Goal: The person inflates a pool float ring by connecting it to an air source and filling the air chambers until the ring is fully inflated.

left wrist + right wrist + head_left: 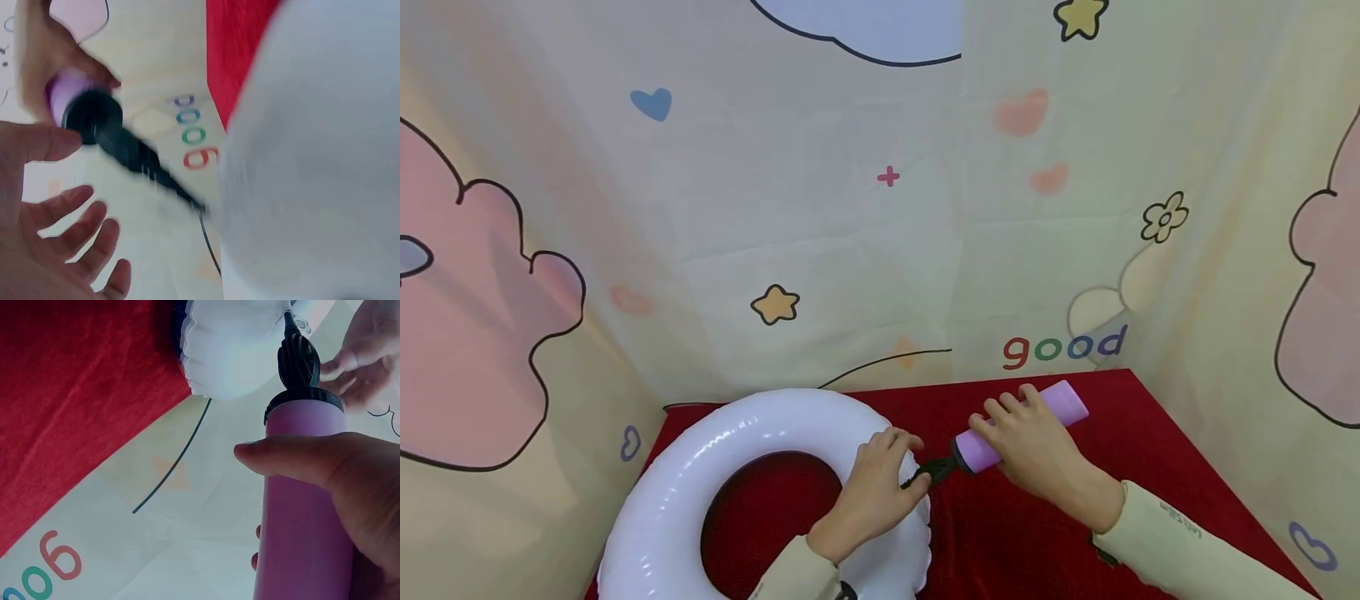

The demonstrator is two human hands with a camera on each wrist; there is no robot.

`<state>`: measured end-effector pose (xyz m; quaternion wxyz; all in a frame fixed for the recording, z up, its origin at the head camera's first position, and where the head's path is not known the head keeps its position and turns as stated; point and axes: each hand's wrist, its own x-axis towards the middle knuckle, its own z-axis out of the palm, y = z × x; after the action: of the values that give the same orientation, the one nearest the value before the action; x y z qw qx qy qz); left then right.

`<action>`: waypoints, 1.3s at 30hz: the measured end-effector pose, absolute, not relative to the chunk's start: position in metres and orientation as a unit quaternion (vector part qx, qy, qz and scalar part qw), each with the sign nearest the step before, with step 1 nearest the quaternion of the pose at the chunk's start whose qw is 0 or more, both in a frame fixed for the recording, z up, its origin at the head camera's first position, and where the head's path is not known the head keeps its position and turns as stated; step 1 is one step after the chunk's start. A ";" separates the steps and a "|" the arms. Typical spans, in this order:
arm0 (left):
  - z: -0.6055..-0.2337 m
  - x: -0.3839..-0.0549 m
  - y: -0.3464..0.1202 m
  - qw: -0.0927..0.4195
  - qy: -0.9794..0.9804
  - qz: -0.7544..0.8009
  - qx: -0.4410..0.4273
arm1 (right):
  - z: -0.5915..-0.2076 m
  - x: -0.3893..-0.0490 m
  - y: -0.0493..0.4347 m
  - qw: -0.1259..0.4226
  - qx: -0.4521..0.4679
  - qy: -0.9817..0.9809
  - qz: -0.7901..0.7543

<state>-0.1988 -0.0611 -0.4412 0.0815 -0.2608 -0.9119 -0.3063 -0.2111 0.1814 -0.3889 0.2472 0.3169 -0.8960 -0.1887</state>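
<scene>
My right hand (1037,442) is wrapped round a pink-purple hand air pump (1065,403), which slants over the cloth on the right. From the pump's black collar a black, tapering nozzle (298,359) reaches toward the white inflated swim ring (666,467). In the right wrist view its tip is right at a small clear valve (287,309) on the ring. My left hand (876,479) is over the ring's right side, fingers loosely spread and bent. Its thumb lies close beside the nozzle and collar in the left wrist view, where the nozzle is blurred.
Dark red cloth (1150,467) covers the table, showing through the ring's hole. Pale printed curtains (820,208) with hearts, stars and the word "good" stand behind and at both sides. Crinkled seams (187,359) run along the ring's edge.
</scene>
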 end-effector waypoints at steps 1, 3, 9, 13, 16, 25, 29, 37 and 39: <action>-0.441 -0.199 -0.070 0.079 -0.915 -0.298 -0.260 | -0.389 -0.211 0.181 0.246 0.317 -0.897 -0.187; -0.443 -0.200 -0.086 0.060 -0.921 -0.285 -0.257 | -0.389 -0.211 0.180 0.242 0.319 -0.898 -0.182; -0.453 -0.204 -0.115 -0.024 -0.928 -0.280 -0.247 | -0.388 -0.210 0.178 0.230 0.315 -0.905 -0.167; -0.462 -0.210 -0.118 -0.065 -0.920 -0.300 -0.244 | -0.387 -0.210 0.177 0.222 0.309 -0.911 -0.161; -0.468 -0.213 -0.118 -0.075 -0.914 -0.313 -0.245 | -0.387 -0.209 0.176 0.215 0.305 -0.914 -0.160; -0.478 -0.218 -0.116 -0.074 -0.902 -0.350 -0.242 | -0.390 -0.207 0.171 0.196 0.332 -0.908 -0.165; -0.482 -0.221 -0.115 -0.080 -0.895 -0.364 -0.244 | -0.390 -0.207 0.170 0.187 0.345 -0.905 -0.163; -0.486 -0.224 -0.116 -0.105 -0.883 -0.396 -0.228 | -0.394 -0.207 0.164 0.151 0.323 -0.922 -0.153; -0.487 -0.225 -0.116 -0.107 -0.883 -0.397 -0.227 | -0.397 -0.207 0.162 0.160 0.326 -0.919 -0.154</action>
<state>-0.2249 -0.1155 -0.4865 -0.1074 -0.2273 -0.8826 -0.3974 -0.2073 0.1622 -0.3969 0.1603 0.3264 -0.9187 -0.1543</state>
